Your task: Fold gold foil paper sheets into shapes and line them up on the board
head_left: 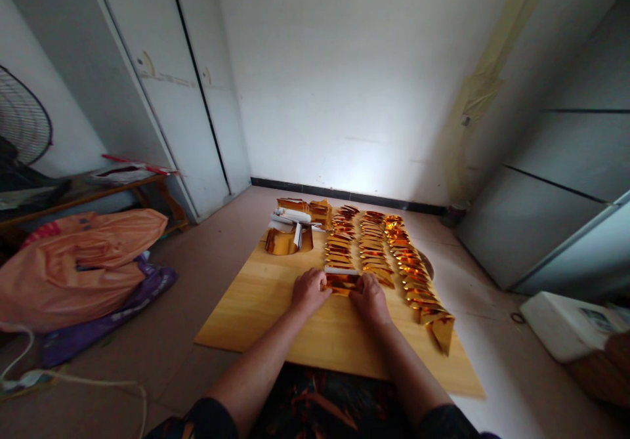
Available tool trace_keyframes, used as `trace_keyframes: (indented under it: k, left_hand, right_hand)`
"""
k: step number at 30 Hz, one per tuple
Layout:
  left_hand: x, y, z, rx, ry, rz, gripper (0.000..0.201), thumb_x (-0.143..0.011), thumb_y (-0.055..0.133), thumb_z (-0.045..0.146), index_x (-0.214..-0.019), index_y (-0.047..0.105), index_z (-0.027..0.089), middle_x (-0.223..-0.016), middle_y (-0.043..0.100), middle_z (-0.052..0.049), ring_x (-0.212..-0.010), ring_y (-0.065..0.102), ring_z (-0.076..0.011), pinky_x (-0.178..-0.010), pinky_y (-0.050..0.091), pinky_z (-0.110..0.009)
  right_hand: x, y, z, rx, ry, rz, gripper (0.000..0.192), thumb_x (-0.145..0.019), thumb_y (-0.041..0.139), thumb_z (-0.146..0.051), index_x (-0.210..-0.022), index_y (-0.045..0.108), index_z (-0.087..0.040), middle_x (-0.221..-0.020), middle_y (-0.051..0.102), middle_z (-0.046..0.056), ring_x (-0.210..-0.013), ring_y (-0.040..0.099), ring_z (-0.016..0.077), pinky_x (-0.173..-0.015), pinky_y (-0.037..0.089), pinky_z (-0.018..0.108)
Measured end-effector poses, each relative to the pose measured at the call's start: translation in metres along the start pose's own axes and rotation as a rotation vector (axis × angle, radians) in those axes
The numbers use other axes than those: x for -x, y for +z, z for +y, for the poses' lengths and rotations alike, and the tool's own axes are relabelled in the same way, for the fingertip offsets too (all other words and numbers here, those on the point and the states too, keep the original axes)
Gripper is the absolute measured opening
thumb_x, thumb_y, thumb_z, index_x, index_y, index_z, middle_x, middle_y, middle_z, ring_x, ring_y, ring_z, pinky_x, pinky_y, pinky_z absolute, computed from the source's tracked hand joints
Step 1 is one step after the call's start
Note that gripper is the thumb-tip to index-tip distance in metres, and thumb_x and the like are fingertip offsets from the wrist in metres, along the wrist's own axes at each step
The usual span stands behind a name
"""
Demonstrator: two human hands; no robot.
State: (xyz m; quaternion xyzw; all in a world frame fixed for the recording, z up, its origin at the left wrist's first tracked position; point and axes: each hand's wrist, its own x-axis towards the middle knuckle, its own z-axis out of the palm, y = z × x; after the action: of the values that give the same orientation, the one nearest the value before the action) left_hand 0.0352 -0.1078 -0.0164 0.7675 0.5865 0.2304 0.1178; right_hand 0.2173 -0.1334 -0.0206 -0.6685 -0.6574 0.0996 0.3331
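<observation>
A gold foil sheet [341, 283] with a white strip along its far edge is stretched between my two hands, low over the wooden board. My left hand [311, 288] grips its left end, fingers curled. At the right end my right hand [370, 296] pinches it the same way. Just beyond my hands runs a row of folded gold foil pieces [338, 242]. Two more rows lie to the right, a middle row [375, 245] and a longer right row [413, 268] that reaches toward the near right corner.
On the board [256, 308], at back left, lie curved gold sheets [283, 242] and a white roll [291, 216]. Orange and purple bags [98, 262] lie on the floor at left, near a bench and a fan [22, 121]. A white box [566, 324] stands at right.
</observation>
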Motion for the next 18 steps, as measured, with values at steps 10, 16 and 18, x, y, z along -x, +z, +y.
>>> trace_keyframes:
  k: [10, 16, 18]
  left_hand:
    - [0.0029, 0.0004, 0.0002, 0.023, 0.002, 0.038, 0.028, -0.07, 0.067, 0.023, -0.092, 0.05, 0.022, -0.088, 0.062, 0.002, -0.084, 0.057, -0.0145, -0.074, 0.039, -0.025]
    - [0.0031, 0.0007, -0.0019, -0.004, 0.06, 0.012, 0.018, -0.072, 0.066, 0.023, -0.088, 0.058, 0.023, -0.09, 0.062, 0.001, -0.086, 0.056, -0.0155, -0.076, 0.038, -0.026]
    - [0.0029, 0.001, -0.0029, -0.003, 0.076, 0.006, 0.017, -0.073, 0.066, 0.023, -0.09, 0.061, 0.024, -0.091, 0.061, 0.001, -0.089, 0.056, -0.0162, -0.077, 0.038, -0.026]
  right_hand:
    - [0.0028, 0.0099, 0.0049, -0.158, 0.046, 0.048, 0.038, -0.064, 0.054, -0.023, -0.101, 0.044, -0.018, -0.081, 0.056, 0.001, -0.066, 0.053, 0.0149, -0.058, 0.041, 0.024]
    - [0.0043, 0.0049, 0.0055, -0.102, -0.04, 0.025, 0.021, -0.067, 0.052, -0.018, -0.088, 0.049, -0.02, -0.078, 0.055, 0.0, -0.068, 0.053, 0.0148, -0.062, 0.043, 0.024]
    - [0.0044, 0.0037, 0.0063, -0.096, -0.106, 0.016, 0.026, -0.067, 0.052, -0.015, -0.092, 0.054, -0.019, -0.086, 0.057, 0.002, -0.075, 0.055, 0.0154, -0.067, 0.045, 0.025]
